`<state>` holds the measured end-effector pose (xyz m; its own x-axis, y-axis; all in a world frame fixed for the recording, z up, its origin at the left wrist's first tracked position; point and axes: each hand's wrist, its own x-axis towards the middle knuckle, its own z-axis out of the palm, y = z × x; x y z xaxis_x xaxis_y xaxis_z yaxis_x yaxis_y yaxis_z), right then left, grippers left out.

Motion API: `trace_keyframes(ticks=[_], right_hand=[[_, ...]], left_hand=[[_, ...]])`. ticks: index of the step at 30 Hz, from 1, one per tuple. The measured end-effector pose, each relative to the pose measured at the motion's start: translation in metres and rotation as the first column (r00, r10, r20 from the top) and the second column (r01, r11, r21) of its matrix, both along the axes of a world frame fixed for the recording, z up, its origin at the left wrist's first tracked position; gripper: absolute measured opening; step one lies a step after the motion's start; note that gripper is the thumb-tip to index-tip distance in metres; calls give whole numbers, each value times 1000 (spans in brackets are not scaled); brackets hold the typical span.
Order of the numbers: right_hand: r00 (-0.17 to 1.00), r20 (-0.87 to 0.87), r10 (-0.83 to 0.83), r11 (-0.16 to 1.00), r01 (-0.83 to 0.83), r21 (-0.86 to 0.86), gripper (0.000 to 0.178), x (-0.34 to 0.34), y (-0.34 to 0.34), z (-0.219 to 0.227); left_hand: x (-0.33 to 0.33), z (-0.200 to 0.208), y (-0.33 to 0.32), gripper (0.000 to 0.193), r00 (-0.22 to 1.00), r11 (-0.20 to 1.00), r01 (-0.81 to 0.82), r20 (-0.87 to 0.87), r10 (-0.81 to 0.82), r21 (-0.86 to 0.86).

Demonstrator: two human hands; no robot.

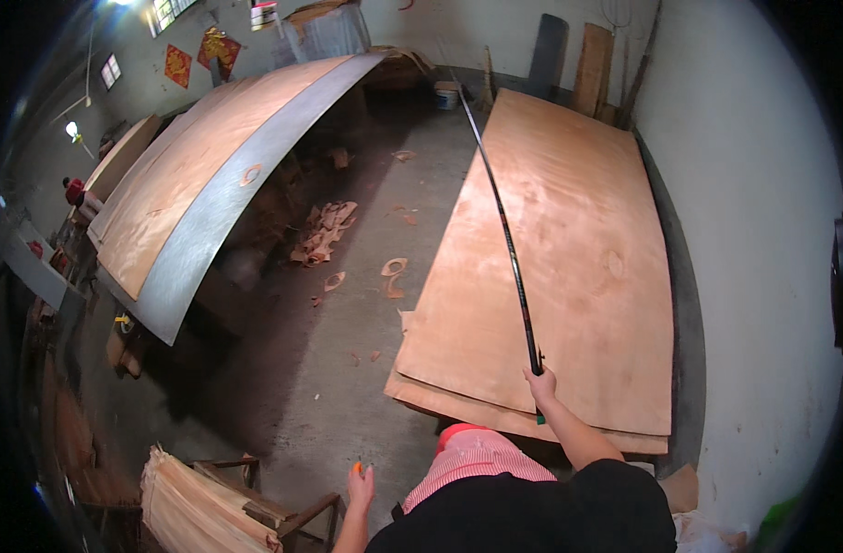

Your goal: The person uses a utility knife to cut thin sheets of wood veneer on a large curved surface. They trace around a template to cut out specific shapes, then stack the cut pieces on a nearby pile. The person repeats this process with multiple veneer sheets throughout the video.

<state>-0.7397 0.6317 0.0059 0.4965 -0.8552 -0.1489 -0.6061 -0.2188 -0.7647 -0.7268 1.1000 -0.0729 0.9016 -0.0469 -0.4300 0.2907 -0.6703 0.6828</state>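
Note:
My right hand [542, 383] is wrapped round the lower part of a long black fishing rod [505, 230], just above its green butt end. The rod tapers as it slants up and away over a stack of thin wood veneer sheets [587, 276], toward the far wall. Low on the left, apart from the stack, my left hand [360, 487] is closed on a small orange thing [357, 467], too small to name. A red-and-white striped garment [477, 456] shows between my arms.
At the left a large wood sheet [246, 120] with a grey metal edge strip [228, 198] arches over a table. Veneer scraps [325, 232] litter the floor. A bundle of veneer [196, 507] and a wooden frame [306, 516] stand near my left hand. Another person [79, 195] is far left.

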Motion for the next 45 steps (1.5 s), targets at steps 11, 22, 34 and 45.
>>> trace_keyframes(ticks=[11,22,34,45], right_hand=[[951,115,288,918,-308,249,28,288,174,-78],[860,177,479,708,-498,501,40,517,332,-42],[883,203,424,697,-461,549,18,656,403,-60],[932,203,299,564,-344,751,21,775,517,-13]], left_hand=[[75,-73,146,55,963,972,-179,-176,205,152],[239,-47,287,51,812,821,-561,-124,571,109],[566,-90,409,33,517,518,-654,174,838,-551],[838,-41,568,61,717,775,-593,581,386,217]])
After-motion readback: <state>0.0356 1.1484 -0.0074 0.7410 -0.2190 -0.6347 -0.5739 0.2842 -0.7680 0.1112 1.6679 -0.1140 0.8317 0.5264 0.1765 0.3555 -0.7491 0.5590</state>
